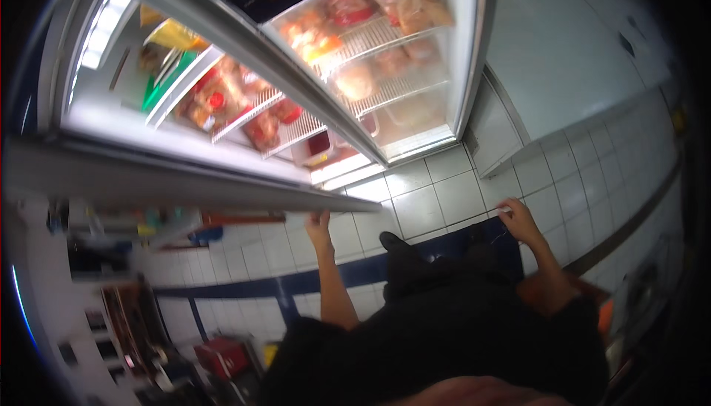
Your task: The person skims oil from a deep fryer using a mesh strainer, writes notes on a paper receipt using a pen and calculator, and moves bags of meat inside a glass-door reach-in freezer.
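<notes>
A lit display refrigerator with packed raw meat on wire shelves point(311, 128) stands before me. Its left glass door point(222, 189) is swung out towards me, seen nearly edge-on. My left hand point(318, 231) is at the near edge of that door, fingers bent against it; part of the fingers is hidden behind the edge. My right hand point(516, 220) hangs over the tiled floor with its fingers curled, and a small pale thing shows at the fingertips, too blurred to name. Bagged meat with red labels point(216, 100) lies inside the opened side. The right glass door point(389, 61) is closed.
A white cabinet or chest point(561, 56) stands right of the refrigerator. White floor tiles point(455, 195) with a dark blue band run below me. A red box-like object point(222, 356) is at the lower left, near dark, blurred items. My shoe point(393, 242) points towards the refrigerator.
</notes>
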`<state>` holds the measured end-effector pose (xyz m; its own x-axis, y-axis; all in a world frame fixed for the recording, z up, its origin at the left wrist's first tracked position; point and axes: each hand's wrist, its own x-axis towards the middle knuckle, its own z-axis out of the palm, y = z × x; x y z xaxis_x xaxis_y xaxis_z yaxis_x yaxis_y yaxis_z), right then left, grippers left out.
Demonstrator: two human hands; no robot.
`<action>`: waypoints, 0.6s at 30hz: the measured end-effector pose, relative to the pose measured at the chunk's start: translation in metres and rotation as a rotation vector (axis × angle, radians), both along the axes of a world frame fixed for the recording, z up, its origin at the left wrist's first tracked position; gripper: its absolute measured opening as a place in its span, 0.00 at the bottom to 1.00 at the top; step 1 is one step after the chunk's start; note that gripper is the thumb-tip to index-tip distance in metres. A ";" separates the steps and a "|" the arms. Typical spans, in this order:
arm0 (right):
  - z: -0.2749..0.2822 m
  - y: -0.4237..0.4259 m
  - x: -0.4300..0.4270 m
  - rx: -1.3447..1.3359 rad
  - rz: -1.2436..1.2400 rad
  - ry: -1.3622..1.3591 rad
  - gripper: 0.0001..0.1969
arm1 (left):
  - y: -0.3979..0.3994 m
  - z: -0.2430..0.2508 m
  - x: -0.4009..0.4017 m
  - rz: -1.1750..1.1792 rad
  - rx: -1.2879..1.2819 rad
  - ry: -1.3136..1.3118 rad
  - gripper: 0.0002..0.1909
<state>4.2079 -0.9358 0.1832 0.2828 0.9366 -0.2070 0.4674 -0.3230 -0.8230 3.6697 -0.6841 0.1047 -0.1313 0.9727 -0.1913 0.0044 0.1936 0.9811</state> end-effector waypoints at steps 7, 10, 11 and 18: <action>-0.063 -0.248 0.112 -0.230 -0.204 -0.010 0.10 | 0.084 0.013 0.081 0.176 0.107 -0.017 0.23; -0.071 -0.320 0.131 -0.460 -0.362 0.156 0.12 | 0.071 0.010 0.111 0.297 0.111 -0.058 0.26; -0.071 -0.326 0.130 -0.523 -0.386 0.171 0.12 | 0.063 0.013 0.100 0.312 0.089 -0.003 0.26; -0.100 -0.310 0.174 -0.449 -0.200 0.085 0.12 | -0.011 -0.006 0.036 0.371 0.134 0.062 0.21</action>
<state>4.3814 -1.2455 0.0828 0.4122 0.6793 -0.6071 0.2977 -0.7302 -0.6149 3.7053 -0.6953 0.0985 -0.4856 0.8730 -0.0463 0.0185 0.0632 0.9978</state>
